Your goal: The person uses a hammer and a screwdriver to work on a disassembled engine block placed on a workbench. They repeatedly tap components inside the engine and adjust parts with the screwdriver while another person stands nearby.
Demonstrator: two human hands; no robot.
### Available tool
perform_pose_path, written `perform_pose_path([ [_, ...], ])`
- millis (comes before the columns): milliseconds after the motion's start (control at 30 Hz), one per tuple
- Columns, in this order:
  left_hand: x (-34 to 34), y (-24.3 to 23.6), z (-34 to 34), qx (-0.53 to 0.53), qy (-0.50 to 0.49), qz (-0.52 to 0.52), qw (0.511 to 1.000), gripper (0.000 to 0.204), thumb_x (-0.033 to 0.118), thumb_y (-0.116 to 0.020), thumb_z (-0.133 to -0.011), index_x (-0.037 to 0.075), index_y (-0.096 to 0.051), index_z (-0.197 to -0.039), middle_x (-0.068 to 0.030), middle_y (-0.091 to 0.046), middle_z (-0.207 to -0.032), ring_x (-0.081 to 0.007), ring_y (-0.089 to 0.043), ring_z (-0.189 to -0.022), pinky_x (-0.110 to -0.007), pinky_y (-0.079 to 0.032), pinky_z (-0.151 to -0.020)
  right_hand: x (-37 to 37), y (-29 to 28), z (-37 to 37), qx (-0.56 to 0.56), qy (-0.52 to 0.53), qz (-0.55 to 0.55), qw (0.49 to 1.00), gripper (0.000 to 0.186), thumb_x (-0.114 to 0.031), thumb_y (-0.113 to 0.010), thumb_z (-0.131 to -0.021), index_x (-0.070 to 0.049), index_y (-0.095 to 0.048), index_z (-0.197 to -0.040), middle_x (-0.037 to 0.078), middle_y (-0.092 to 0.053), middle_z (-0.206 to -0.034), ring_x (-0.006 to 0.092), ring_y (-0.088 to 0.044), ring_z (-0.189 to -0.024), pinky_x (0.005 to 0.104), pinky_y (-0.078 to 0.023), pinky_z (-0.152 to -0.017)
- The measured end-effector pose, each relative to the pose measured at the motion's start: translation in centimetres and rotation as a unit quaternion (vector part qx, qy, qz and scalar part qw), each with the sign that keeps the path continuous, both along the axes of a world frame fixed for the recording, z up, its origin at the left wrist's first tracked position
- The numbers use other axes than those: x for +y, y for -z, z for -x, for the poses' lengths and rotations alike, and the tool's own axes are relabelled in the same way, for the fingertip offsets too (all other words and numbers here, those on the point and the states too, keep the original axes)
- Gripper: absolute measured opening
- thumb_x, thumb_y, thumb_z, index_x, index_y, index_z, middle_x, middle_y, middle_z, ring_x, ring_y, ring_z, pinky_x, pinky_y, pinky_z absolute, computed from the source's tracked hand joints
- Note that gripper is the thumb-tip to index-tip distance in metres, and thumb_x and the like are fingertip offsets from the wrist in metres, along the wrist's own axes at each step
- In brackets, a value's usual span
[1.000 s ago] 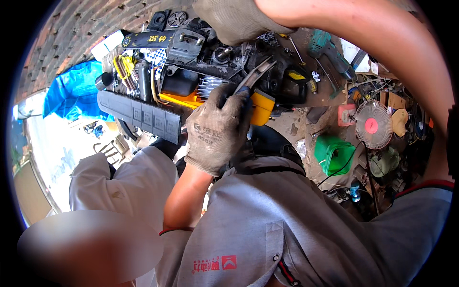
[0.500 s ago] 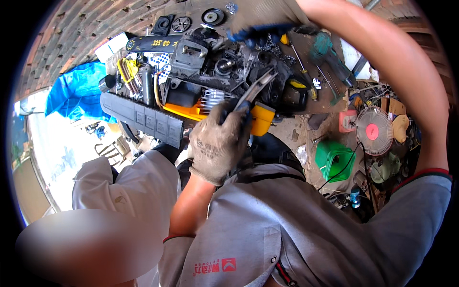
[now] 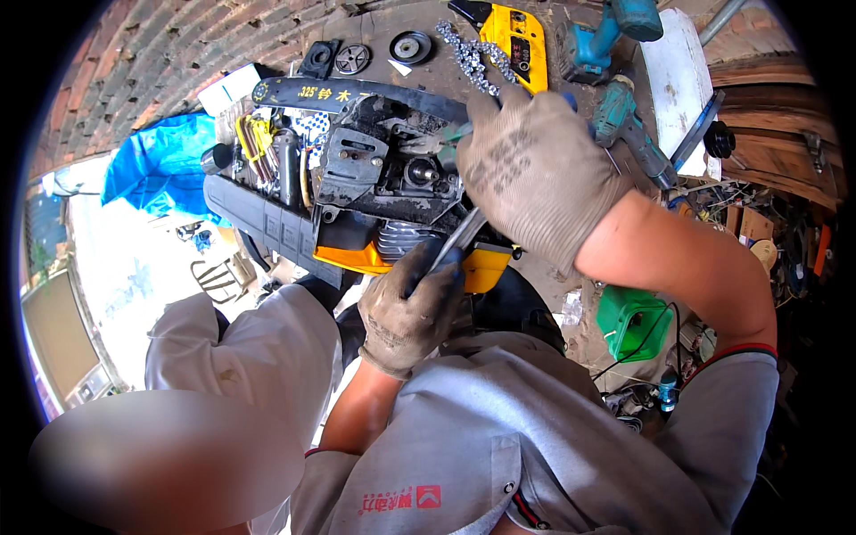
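Observation:
A partly stripped chainsaw (image 3: 352, 183) lies on the bench in front of me, its clutch side bare and grimy. My left hand (image 3: 408, 310), in a tan work glove, is closed around a narrow metal tool (image 3: 460, 237) at the saw's near side; the tool's kind is not plain from here. Over the right part of the saw is my right hand (image 3: 539, 174), gloved too, with curled fingers closed on a green tool (image 3: 453, 134). Only a bit of that tool shows past the glove, against the saw body. A yellow saw housing part (image 3: 486, 269) sits beside my left hand.
Behind lie a guide bar (image 3: 308, 92), saw chain (image 3: 477, 58), yellow cover (image 3: 522, 45) and round parts (image 3: 410, 47). A teal drill (image 3: 631, 129) and blue power tool (image 3: 590, 49) stand right. A black bar scabbard (image 3: 254, 218) juts left. Another person's pale sleeve (image 3: 250, 343) is close by.
My right hand has come from the bench's far side down to the saw's right part. It now holds a green tool. The left hand's metal tool tip is now behind the right glove.

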State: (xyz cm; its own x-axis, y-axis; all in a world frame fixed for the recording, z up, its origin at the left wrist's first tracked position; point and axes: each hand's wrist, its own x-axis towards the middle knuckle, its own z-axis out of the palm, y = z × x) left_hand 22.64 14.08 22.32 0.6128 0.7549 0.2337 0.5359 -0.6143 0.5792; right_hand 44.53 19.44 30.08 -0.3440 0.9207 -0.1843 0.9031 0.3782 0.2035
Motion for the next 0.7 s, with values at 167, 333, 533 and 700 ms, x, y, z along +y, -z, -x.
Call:
perform_pose_path([
  [167,0.2,0.0,-0.3,0.011,-0.017,0.005,1.000,0.026,0.009,-0.083,-0.075,0.007,-0.073,-0.099,-0.0194,-0.071,-0.107,-0.0339,-0.074,-0.084,-0.038,-0.059,-0.071,-1.2,1.5,-0.4,0.015,0.025,-0.021,0.999,0.019,-0.021,-0.064,-0.084,-0.007,-0.072,-0.092,0.009,-0.066,-0.099,0.0234,-0.065,-0.093,0.0367,-0.051,-0.071],
  [333,1.5,-1.8,-1.5,0.033,-0.029,0.039,0.998,0.027,0.011,-0.079,-0.080,0.006,-0.072,-0.106,-0.0173,-0.069,-0.111,-0.0335,-0.073,-0.087,-0.038,-0.058,-0.075,-0.6,2.3,-0.8,0.032,0.058,0.001,0.998,0.018,-0.019,-0.063,-0.085,-0.007,-0.072,-0.094,0.010,-0.067,-0.099,0.0247,-0.066,-0.095,0.0372,-0.053,-0.074],
  [533,4.0,-4.7,-3.7,0.054,-0.054,0.150,0.986,0.034,0.015,-0.077,-0.084,0.005,-0.068,-0.115,-0.0205,-0.063,-0.125,-0.0380,-0.069,-0.103,-0.040,-0.057,-0.085,2.3,1.7,-1.8,0.060,0.064,0.076,0.993,0.020,-0.018,-0.063,-0.085,-0.005,-0.073,-0.096,0.013,-0.069,-0.103,0.0277,-0.067,-0.101,0.0395,-0.057,-0.079],
  [700,6.0,-5.4,-5.3,0.142,-0.052,0.096,0.984,0.056,0.029,-0.079,-0.084,0.003,-0.058,-0.128,-0.0244,-0.054,-0.138,-0.0416,-0.067,-0.108,-0.045,-0.056,-0.087,4.1,0.8,-3.0,0.128,0.056,0.139,0.980,0.021,-0.018,-0.062,-0.084,-0.006,-0.074,-0.098,0.015,-0.069,-0.106,0.0309,-0.067,-0.102,0.0403,-0.057,-0.082],
])
